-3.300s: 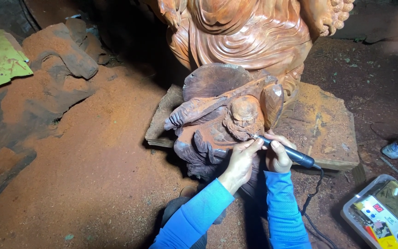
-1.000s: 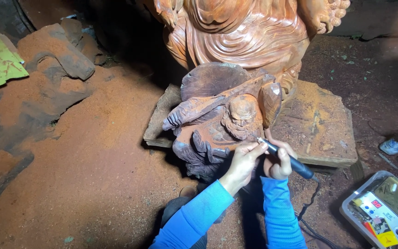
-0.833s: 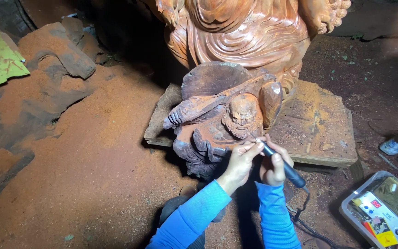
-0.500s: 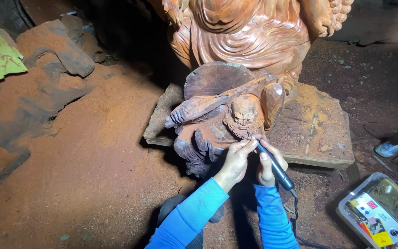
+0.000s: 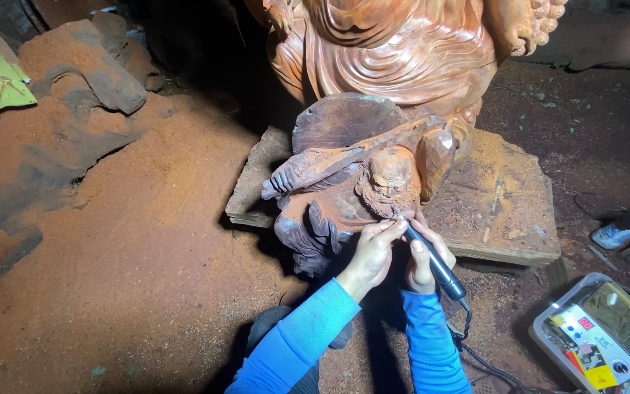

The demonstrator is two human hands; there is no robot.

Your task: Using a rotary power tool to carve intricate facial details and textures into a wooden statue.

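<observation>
Nearest, blue sleeves [image 5: 308,328] rising from the bottom edge; grey control box [image 5: 598,337] at the floor's lower right corner. Right hand [image 5: 424,257] with fingers clamped round a dark rotary tool [image 5: 432,259], tip touching the small wooden figure [image 5: 362,186] below its bearded face; left hand [image 5: 372,252] alongside, fingers together pinching near the tip. Figure lying on a wooden slab [image 5: 504,204]; beyond, large carved statue [image 5: 395,51]; red sawdust [image 5: 133,233] leftward.
</observation>
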